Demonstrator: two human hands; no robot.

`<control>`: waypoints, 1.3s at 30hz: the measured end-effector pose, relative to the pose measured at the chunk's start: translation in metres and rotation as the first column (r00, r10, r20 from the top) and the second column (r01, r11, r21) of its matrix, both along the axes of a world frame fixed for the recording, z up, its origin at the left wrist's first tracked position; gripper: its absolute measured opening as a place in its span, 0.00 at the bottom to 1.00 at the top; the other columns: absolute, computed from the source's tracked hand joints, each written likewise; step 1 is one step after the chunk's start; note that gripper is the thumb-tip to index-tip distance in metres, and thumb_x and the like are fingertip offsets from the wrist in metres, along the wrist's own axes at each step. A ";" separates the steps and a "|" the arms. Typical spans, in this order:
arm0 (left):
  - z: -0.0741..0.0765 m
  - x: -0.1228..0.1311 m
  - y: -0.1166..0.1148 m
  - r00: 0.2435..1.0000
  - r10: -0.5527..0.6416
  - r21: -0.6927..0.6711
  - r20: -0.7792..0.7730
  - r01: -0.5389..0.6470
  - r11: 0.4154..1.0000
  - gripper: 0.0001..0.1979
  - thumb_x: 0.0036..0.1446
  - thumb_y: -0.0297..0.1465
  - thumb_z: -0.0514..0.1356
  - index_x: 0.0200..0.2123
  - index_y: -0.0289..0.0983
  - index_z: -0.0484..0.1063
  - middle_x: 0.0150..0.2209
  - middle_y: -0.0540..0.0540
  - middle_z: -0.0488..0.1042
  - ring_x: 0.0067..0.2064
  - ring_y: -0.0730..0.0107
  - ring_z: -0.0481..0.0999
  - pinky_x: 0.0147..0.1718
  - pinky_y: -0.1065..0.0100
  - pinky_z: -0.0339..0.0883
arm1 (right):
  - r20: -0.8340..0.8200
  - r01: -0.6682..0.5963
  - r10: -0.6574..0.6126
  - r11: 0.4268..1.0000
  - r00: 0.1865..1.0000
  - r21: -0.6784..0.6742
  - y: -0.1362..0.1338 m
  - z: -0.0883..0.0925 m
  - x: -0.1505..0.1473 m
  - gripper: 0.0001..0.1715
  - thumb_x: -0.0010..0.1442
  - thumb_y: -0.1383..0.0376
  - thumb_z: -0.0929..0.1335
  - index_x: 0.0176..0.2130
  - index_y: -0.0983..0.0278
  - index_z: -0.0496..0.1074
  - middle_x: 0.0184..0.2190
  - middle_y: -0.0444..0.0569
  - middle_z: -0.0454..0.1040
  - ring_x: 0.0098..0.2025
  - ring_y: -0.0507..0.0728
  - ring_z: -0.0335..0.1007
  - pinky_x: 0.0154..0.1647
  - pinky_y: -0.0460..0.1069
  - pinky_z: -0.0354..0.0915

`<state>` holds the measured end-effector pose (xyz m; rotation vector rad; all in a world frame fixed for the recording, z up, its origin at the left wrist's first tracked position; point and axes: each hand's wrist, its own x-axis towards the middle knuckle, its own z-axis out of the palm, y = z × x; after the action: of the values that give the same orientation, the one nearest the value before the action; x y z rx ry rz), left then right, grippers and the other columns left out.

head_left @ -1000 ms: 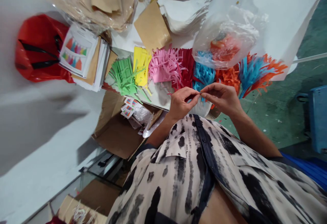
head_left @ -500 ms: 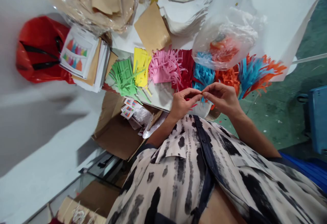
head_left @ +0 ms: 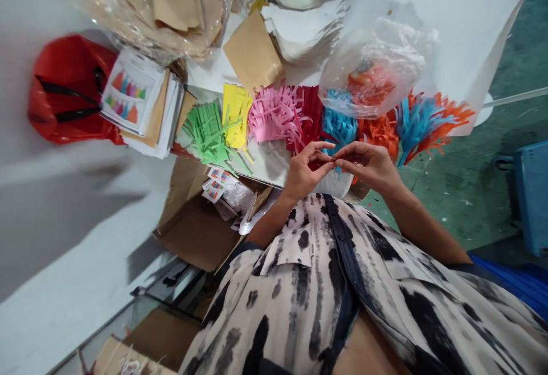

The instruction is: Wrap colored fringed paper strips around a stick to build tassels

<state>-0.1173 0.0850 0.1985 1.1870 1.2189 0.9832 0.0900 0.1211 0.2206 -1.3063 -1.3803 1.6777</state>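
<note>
My left hand and my right hand meet fingertip to fingertip in front of my chest, both pinched on something small that I cannot make out, with a bit of red showing between them. Just beyond the hands lies a row of fringed paper pieces: green, yellow, pink, dark red, blue and orange. A further blue and orange bunch sticks out to the right.
A clear plastic bag holds more orange and blue fringe. A stack of printed cards lies beside a red bag. Brown paper envelopes and a bag of them sit further back. An open cardboard box stands below the table edge.
Both hands stayed pinched together and shifted slightly; the left hand's free fingers lifted and spread a little. The view tilted a bit.
</note>
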 end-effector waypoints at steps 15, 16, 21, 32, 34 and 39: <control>-0.015 0.025 -0.017 0.881 -0.450 -0.101 -0.146 0.439 0.893 0.20 0.78 0.47 0.56 0.40 0.39 0.77 0.32 0.52 0.77 0.35 0.70 0.75 0.37 0.69 0.68 | 0.157 0.294 -0.302 0.953 0.940 0.071 -0.054 -0.009 0.033 0.24 0.66 0.42 0.77 0.39 0.58 0.78 0.29 0.44 0.81 0.29 0.55 0.77 0.29 0.50 0.70; -0.024 0.031 -0.019 0.856 -0.497 -0.131 -0.141 0.482 0.866 0.20 0.79 0.47 0.54 0.40 0.39 0.76 0.32 0.52 0.76 0.35 0.70 0.75 0.37 0.69 0.67 | 0.157 0.348 -0.349 0.937 0.924 0.034 -0.058 -0.014 0.044 0.24 0.66 0.41 0.77 0.39 0.58 0.77 0.28 0.44 0.81 0.27 0.55 0.77 0.26 0.49 0.69; -0.078 0.071 -0.021 0.725 -0.657 -0.198 -0.205 0.627 0.754 0.12 0.76 0.39 0.58 0.45 0.38 0.79 0.37 0.49 0.79 0.39 0.66 0.77 0.42 0.68 0.69 | 0.089 0.597 -0.607 0.794 0.790 0.113 -0.052 -0.015 0.111 0.27 0.66 0.39 0.77 0.41 0.55 0.70 0.34 0.47 0.84 0.30 0.57 0.82 0.28 0.52 0.74; -0.120 0.048 -0.054 0.729 -0.478 -0.331 -0.490 0.352 0.876 0.12 0.73 0.29 0.60 0.50 0.37 0.85 0.40 0.46 0.85 0.40 0.64 0.80 0.45 0.66 0.71 | 0.530 0.137 -0.541 0.773 0.653 0.620 -0.042 -0.073 0.163 0.11 0.74 0.56 0.65 0.42 0.57 0.73 0.57 0.62 0.82 0.63 0.69 0.78 0.66 0.68 0.72; -0.118 0.033 -0.072 0.744 -0.442 -0.322 -0.501 0.313 0.893 0.11 0.73 0.28 0.61 0.47 0.37 0.85 0.42 0.45 0.85 0.41 0.65 0.80 0.47 0.66 0.71 | 0.656 0.014 -0.405 0.857 0.636 0.515 -0.059 -0.114 0.169 0.11 0.72 0.60 0.64 0.42 0.59 0.76 0.60 0.65 0.82 0.60 0.68 0.79 0.60 0.64 0.73; -0.120 -0.008 -0.088 0.764 -0.261 -0.253 -0.590 0.132 0.958 0.09 0.76 0.31 0.62 0.45 0.38 0.84 0.48 0.42 0.84 0.49 0.63 0.80 0.57 0.63 0.71 | 0.843 -0.206 -0.315 0.877 0.436 0.434 -0.093 -0.156 0.156 0.12 0.71 0.63 0.68 0.43 0.62 0.83 0.57 0.65 0.84 0.50 0.69 0.77 0.52 0.62 0.66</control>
<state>-0.1252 -0.0028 0.0784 1.5008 1.6155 0.2862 0.2457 0.0279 0.0651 -1.9931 -2.1126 0.3354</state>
